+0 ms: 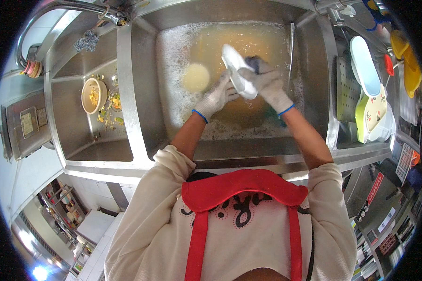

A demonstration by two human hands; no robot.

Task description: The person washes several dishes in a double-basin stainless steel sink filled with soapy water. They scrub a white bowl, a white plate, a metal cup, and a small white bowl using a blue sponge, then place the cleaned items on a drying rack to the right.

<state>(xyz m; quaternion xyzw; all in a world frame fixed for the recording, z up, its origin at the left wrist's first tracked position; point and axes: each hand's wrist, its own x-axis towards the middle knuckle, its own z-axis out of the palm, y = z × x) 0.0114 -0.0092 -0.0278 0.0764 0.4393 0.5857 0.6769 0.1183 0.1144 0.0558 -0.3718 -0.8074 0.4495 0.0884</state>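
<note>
In a pale knitted glove, my left hand (218, 95) grips the near left edge of a white dish (238, 72), tilted above the murky, soapy water (176, 45) of the large steel sink (126, 87). My right hand (267, 82), gloved too, is at the dish's right side with a dark scrubbing pad or cloth (254, 64) in its fingers; it is slightly blurred. A round, pale yellowish thing (196, 77) lies in the water left of my hands. A ribbed metal tube (291, 49) leans at the sink's right side.
The left basin holds a cream bowl (94, 95) with food scraps (117, 102) beside it. A steel-wool scourer (86, 40) sits at that basin's back. A light blue tray (365, 66), more dishes (372, 112) and a perforated metal tray (348, 89) stand at the right. A faucet (118, 17) overhangs the back left.
</note>
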